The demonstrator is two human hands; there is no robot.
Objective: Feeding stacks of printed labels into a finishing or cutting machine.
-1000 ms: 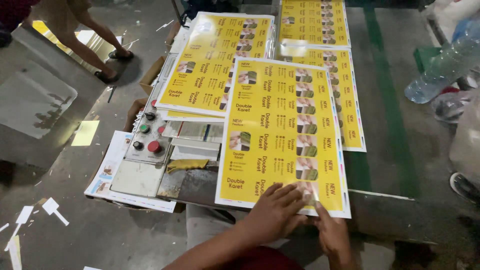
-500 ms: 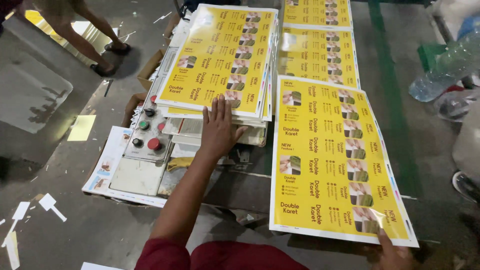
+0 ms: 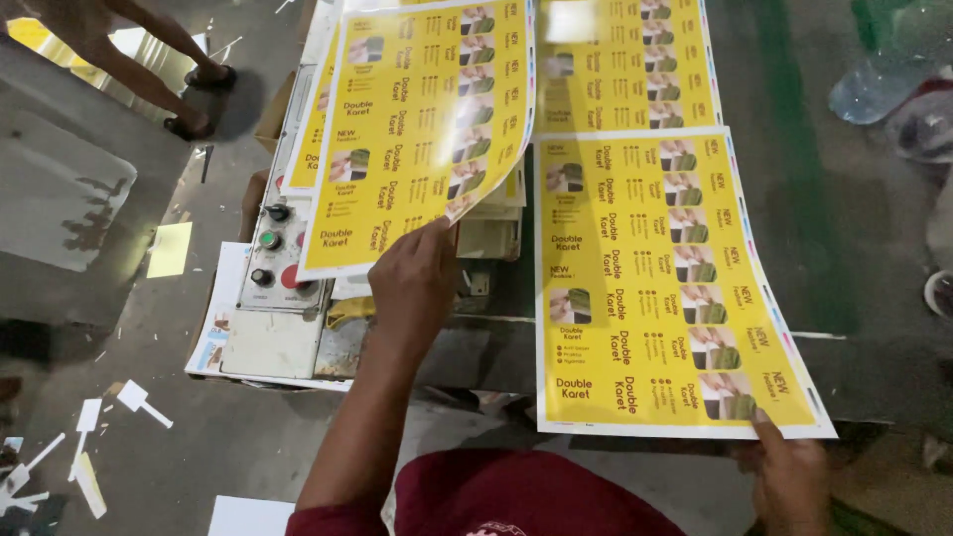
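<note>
I have my left hand [image 3: 412, 283] pinching the near edge of a lifted yellow printed sheet [image 3: 422, 129] above the stack, my right hand [image 3: 789, 476] gripping the laid sheet [image 3: 655, 288] at the bench's near edge, with more sheets seemingly left to move.

Right hand [image 3: 789, 481] half out of frame, control panel [image 3: 283, 273] under lifted sheet [image 3: 422, 129].

Dim workshop, bright glossy sheets

Light falls from above and glares white on the far yellow sheets [image 3: 571, 25], washing out their print. The floor [image 3: 89, 298] at left lies grey and shadowed, with one sunlit patch at the far left corner. The plastic bottle [image 3: 879, 84] at far right is soft and blurred; the near edges darken.
</note>
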